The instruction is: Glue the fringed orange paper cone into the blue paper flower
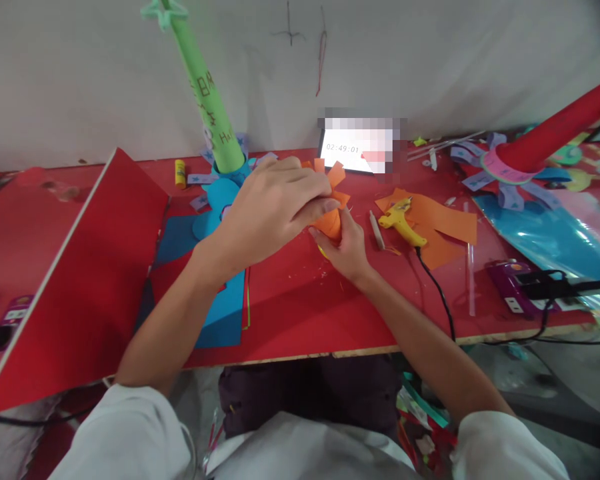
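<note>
Between my two hands is an orange paper piece, rolled into a tube with cut tabs fanning out at its top. My left hand reaches over it from above, thumb and fingers closed on its upper part. Lower down on the right side, my right hand grips the same piece between thumb and fingers. Much of the orange paper is covered by the left hand. A bit of yellow shows beneath it, too hidden to name. Right of my hands lie a craft knife or pen-like stick and a yellow glue gun.
Orange sheets lie under the glue gun, its cord running off the table's front edge. Blue sheets are at left, beside a standing red board. Behind stand a green paper tube, a glue stick and a tablet. A purple power strip sits right.
</note>
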The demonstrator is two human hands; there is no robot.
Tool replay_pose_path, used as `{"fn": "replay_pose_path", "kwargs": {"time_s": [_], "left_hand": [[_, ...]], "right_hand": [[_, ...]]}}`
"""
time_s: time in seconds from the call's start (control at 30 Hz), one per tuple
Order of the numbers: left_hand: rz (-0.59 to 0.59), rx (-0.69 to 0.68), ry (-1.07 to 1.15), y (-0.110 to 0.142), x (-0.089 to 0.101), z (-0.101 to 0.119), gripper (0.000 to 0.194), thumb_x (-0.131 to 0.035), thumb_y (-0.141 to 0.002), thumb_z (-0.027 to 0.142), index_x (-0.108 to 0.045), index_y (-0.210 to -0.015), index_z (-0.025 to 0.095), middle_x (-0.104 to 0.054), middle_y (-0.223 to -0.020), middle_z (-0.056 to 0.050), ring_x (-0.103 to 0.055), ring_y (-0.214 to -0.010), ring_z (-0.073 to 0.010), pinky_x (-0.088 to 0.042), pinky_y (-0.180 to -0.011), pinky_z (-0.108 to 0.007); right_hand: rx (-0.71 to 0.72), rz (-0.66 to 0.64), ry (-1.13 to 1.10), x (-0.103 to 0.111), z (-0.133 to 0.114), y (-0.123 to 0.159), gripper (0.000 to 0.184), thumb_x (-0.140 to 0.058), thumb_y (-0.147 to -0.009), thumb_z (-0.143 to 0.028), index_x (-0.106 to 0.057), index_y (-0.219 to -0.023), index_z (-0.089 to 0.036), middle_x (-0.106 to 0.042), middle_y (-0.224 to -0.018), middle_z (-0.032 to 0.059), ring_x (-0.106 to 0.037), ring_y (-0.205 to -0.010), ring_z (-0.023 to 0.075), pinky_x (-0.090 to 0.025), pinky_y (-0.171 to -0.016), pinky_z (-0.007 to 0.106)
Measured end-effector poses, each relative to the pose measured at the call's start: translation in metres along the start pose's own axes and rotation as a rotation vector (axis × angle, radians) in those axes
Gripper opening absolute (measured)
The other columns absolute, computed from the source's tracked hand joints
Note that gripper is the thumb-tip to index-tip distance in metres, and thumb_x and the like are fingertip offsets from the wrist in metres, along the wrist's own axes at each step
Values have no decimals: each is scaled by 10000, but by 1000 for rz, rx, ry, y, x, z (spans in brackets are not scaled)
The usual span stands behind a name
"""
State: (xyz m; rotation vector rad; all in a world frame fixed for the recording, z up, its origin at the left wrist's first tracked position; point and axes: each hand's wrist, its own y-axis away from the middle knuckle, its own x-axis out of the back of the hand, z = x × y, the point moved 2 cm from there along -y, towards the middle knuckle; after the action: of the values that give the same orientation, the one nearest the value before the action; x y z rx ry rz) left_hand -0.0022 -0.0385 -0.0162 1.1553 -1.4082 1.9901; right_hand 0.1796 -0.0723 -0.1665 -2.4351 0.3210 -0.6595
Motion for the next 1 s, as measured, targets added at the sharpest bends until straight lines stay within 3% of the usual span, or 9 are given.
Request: {"fn": "replay_pose_path", "kwargs": {"time_s": [0.1,0.3,0.53,0.67,0.83,1.0], "left_hand": [[21,-31,-23,1,-1,-3,369,-492,-1205,416,-717,-979,230,-793,-934,-48,-719,-920,-252,-491,-851,-432],[0,68,39,-1,11,2,415,-446,-1210,403,-664,-881,273,-726,-796,-28,-689,-817,-236,-536,-851,-436],[9,198,223,-3,18,8,415,-435,-1212,417,-599,-854,285,-651,-690,-7,-623,-656,-209,-513,-709,-421],[-37,217,264,-2,14,7,440,-390,-1222,442,-645,-900,286,-689,-746,-19,-648,-696,-198,-511,-679,-382],[-4,213,187,-2,9,5,306,-536,-1178,399,-675,-945,257,-736,-835,-21,-673,-768,-192,-519,-725,-360],[-15,203,138,-3,7,1,259,-637,-1123,349,-688,-891,246,-731,-792,-9,-678,-751,-196,-526,-749,-369]], "right_hand": [[-51,-60,-74,-1,-2,1,548,-734,-994,-685,-608,-1311,-256,-746,-981,38,-695,-787,234,-632,-741,421],[-58,-162,-334,-1,-7,0,585,-603,-1053,-734,-581,-1395,-261,-758,-1284,127,-751,-1118,304,-651,-1005,514],[-16,-10,-20,2,-5,0,563,-638,-1049,-683,-585,-1416,-258,-767,-1285,152,-751,-1155,355,-637,-1011,564],[-6,34,52,3,0,3,544,-686,-1041,-612,-581,-1446,-265,-760,-1344,170,-741,-1228,396,-613,-1057,621],[-10,50,94,3,4,4,523,-719,-1030,-554,-587,-1445,-265,-761,-1334,170,-739,-1214,407,-607,-1045,641],[-19,58,33,1,5,1,565,-741,-1002,-627,-591,-1413,-269,-763,-1289,144,-750,-1147,358,-643,-984,576]]}}
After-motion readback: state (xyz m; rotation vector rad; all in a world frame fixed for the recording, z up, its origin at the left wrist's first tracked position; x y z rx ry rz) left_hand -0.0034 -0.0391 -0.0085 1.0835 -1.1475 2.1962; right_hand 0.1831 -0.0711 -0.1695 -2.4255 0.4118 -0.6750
